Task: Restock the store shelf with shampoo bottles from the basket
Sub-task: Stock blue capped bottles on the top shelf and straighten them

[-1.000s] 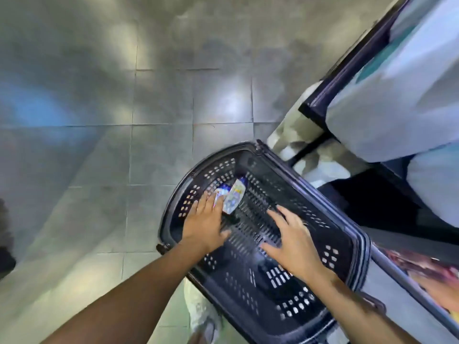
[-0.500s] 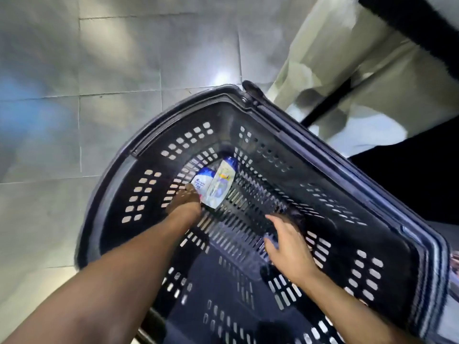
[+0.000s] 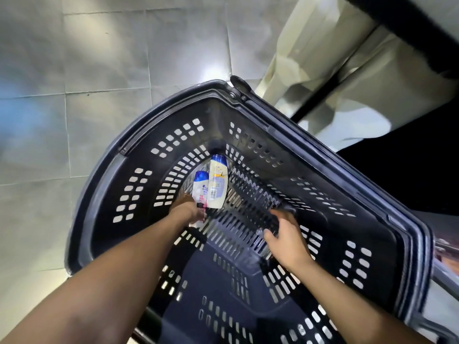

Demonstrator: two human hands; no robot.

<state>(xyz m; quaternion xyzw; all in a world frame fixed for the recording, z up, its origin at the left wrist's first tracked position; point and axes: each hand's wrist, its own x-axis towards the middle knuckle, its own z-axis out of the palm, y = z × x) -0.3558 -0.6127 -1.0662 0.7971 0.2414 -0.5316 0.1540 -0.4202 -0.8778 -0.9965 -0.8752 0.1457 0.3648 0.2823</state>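
Note:
A dark perforated basket point(image 3: 104, 175) fills the view from above. Two shampoo bottles lie side by side in its far corner. The smaller is a white bottle with a blue cap and a pink label point(image 3: 200, 186). The larger is a cream bottle with a blue cap point(image 3: 218, 184). My left hand point(image 3: 188, 211) reaches down to the smaller bottle, and its fingers curl round that bottle's lower end. My right hand point(image 3: 285, 235) rests on the slatted basket floor to the right. Its fingers are bent and nothing shows in it.
Grey floor tiles point(image 3: 99, 70) lie to the left of the basket. A pale shelf base panel point(image 3: 310, 58) and a dark gap under the shelf point(image 3: 409, 170) stand close along the basket's right side.
The view has dropped closer into the basket. My left hand has slid down and closed on the smaller bottle's lower end. My right hand has moved to the basket floor.

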